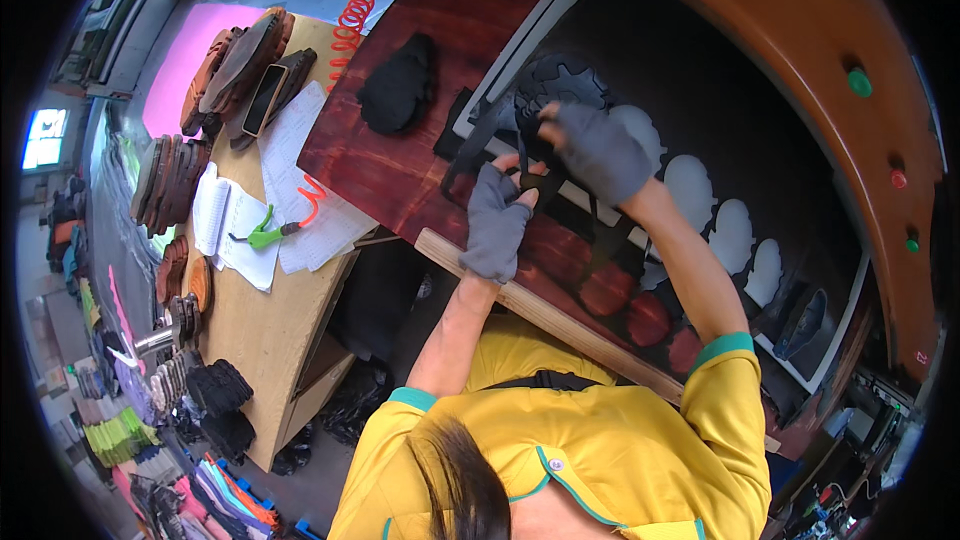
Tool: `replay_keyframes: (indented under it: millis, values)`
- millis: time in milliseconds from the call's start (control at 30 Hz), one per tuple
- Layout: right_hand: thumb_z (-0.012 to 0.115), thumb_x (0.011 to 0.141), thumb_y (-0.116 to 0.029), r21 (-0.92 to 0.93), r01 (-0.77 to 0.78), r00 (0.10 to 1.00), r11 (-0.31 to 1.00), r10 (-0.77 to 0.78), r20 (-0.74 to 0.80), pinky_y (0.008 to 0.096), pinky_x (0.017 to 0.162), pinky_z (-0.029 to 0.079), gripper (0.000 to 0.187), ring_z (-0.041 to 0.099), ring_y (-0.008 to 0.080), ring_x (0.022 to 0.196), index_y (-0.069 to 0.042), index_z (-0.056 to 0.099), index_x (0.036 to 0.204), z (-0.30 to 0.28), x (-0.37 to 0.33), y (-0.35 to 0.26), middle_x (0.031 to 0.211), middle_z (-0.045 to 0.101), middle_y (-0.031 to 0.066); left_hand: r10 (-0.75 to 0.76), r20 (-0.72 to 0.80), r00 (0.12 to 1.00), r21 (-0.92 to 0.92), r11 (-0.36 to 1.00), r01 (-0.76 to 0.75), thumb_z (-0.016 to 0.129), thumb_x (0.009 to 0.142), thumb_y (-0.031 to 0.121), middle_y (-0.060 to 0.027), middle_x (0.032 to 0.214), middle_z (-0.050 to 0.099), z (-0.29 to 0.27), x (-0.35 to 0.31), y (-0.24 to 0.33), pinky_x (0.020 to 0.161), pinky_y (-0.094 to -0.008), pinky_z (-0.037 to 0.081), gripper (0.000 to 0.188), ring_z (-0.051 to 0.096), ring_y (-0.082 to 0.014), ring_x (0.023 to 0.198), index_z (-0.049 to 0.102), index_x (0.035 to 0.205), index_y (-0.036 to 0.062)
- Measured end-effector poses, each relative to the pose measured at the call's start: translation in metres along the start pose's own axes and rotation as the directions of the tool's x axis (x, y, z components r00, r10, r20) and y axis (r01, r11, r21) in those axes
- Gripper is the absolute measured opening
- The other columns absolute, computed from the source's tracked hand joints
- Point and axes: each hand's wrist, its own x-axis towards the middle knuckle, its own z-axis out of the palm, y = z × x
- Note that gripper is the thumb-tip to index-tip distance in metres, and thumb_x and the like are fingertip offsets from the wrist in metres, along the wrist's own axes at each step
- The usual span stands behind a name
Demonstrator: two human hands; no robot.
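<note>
Both my hands wear grey fingerless gloves. My left hand (497, 225) is above the near part of the red-brown tabletop (385, 175), its fingers closed round thin dark strips (525, 155) of material. My right hand (600, 155) is just to the right, over the edge of a black panel with a white frame (535, 20); its fingers are curled but smeared by motion, so its grip is unclear. Beyond it lies a dark grey notched piece (570, 80). A row of pale scalloped sole-shaped pieces (688, 190) runs along the panel to the right.
A stack of black cut pieces (398, 85) lies on the tabletop's left. An orange-brown machine housing (800, 20) curves overhead at right. On the left wooden table (265, 380) are stacked brown soles (240, 60), a phone (265, 100), papers and a green air gun (262, 233) with a red coiled hose.
</note>
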Motion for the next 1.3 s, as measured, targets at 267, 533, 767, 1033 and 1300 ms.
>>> replay_keyframes:
  millis: [267,533,767,1033,1300]
  values:
    - [0.053,0.101,-0.029,0.984,0.101,0.293,0.144,0.941,-0.168,0.0419,0.082,0.053,0.032,0.059,0.0269,0.105,-0.003,0.06,0.118,-0.078,-0.003,0.089,0.112,0.062,0.0116,-0.035,-0.131,0.991,0.111,0.993,0.049,0.06,0.085,-0.009,-0.0084,0.115,0.064,-0.003,-0.002,-0.015,0.078,-0.0213,0.047,0.047,0.059,-0.0103,0.092,0.048,0.129,0.002]
    - [0.059,0.099,-0.031,0.994,0.1,0.4,0.04,0.913,-0.077,0.0441,0.08,0.053,0.026,0.063,0.0261,0.091,-0.006,0.06,0.108,-0.102,-0.1,0.073,0.106,0.063,0.0084,0.689,0.52,0.504,0.692,0.006,-0.722,0.077,0.083,0.025,-0.0147,0.129,0.052,0.058,-0.012,0.01,0.099,-0.0466,0.04,0.057,0.054,-0.0329,0.118,0.05,0.13,0.0073]
    - [0.05,0.102,-0.022,0.997,0.06,0.509,-0.055,0.861,0.017,0.0347,0.089,0.05,0.032,0.065,0.0219,0.097,-0.004,0.057,0.128,-0.108,-0.141,0.016,0.116,0.065,0.0111,0.51,0.848,0.144,0.315,-0.267,-0.911,0.072,0.084,0.019,-0.0134,0.128,0.055,0.109,0.017,0.024,0.1,-0.0504,0.04,0.046,0.054,-0.0338,0.119,0.051,0.124,0.0084]
    - [0.049,0.102,-0.034,0.858,-0.282,0.34,0.429,0.881,-0.329,0.0347,0.09,0.048,0.036,0.061,0.0192,0.089,-0.002,0.06,0.116,-0.048,-0.122,0.061,0.089,0.063,0.0069,0.442,0.8,0.404,0.364,0.177,-0.914,0.069,0.082,0.001,-0.0171,0.096,0.061,0.136,0.04,-0.003,0.076,-0.0389,0.05,0.034,0.06,-0.0339,0.084,0.056,0.113,0.0047]
    - [0.049,0.103,-0.027,0.98,0.018,0.212,0.2,0.957,-0.199,0.0441,0.098,0.052,0.032,0.06,0.0194,0.079,0.004,0.057,0.107,-0.05,-0.126,0.088,0.079,0.055,0.0074,0.29,0.029,0.957,0.356,0.892,-0.281,0.074,0.085,0.008,-0.0041,0.099,0.061,0.039,0.043,0.058,0.082,-0.0271,0.048,0.03,0.057,-0.0141,0.091,0.06,0.111,0.0036]
